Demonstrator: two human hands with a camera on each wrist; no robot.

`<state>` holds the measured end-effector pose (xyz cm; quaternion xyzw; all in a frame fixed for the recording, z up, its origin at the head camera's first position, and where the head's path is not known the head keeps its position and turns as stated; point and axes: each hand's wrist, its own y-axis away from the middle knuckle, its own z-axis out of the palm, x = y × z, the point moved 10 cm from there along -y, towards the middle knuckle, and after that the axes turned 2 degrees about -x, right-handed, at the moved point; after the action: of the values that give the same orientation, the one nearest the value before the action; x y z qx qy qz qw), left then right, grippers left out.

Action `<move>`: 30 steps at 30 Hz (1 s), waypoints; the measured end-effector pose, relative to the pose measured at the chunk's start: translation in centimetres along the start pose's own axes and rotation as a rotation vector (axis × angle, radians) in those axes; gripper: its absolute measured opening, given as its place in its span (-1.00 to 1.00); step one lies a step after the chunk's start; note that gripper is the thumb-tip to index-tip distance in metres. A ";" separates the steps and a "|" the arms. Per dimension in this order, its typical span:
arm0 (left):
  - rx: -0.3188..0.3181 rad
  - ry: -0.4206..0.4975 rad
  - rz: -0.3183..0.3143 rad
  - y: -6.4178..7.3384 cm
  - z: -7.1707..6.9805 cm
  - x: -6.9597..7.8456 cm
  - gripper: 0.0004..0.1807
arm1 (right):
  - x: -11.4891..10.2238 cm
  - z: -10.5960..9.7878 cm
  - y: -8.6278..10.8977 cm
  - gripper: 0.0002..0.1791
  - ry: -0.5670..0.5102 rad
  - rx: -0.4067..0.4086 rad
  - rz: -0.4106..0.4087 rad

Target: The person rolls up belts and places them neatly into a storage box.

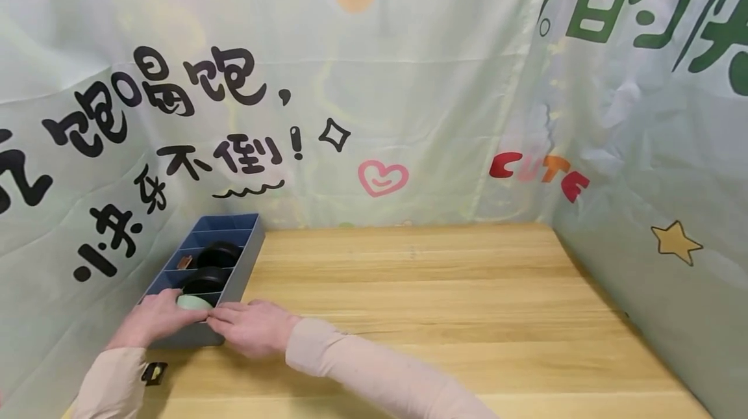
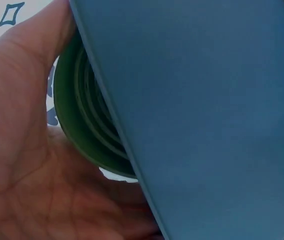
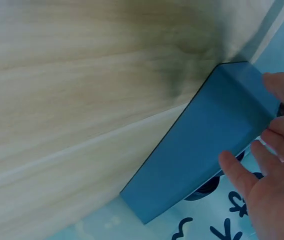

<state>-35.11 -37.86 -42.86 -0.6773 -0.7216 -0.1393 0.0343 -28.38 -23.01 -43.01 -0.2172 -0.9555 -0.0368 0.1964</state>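
A long grey-blue divided box [image 1: 241, 276] stands at the left of the table. At its near end my left hand [image 1: 156, 318] grips a light green round thing [image 1: 194, 302], which sits partly down in the front compartment. Concentric rings show on that green thing [image 2: 72, 100] in the left wrist view, thumb and fingers around it; the box's end wall [image 2: 197, 120] hides the rest. My right hand [image 1: 257, 328] reaches in from the right, fingers extended, fingertips at the box's near right corner. In the right wrist view the fingers [image 3: 237, 172] lie spread along the box's upper edge.
Two black round things [image 1: 206, 280] and a small brown piece [image 1: 184, 262] sit in compartments further back. A small black-and-yellow item [image 1: 154, 373] lies by my left sleeve. Printed cloth [image 1: 374, 114] walls the wooden table [image 1: 438, 315] at the back and sides.
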 end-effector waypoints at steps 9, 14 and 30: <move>-0.104 0.065 -0.022 0.5 -0.2 -0.4 0.26 | -0.1 -0.5 0.4 -0.40 0.031 0.043 0.011; -0.092 0.058 0.011 0.9 -0.6 0.1 0.14 | -0.1 0.5 0.7 -0.31 -0.035 0.000 -0.005; 0.212 0.027 0.130 0.9 -3.7 7.8 -0.16 | 9.3 5.7 8.5 -0.32 -0.371 -0.061 0.308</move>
<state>-35.38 -31.16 -37.27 -0.7133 -0.6864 -0.0687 0.1242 -34.49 -10.75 -44.77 -0.3694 -0.9291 0.0052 0.0141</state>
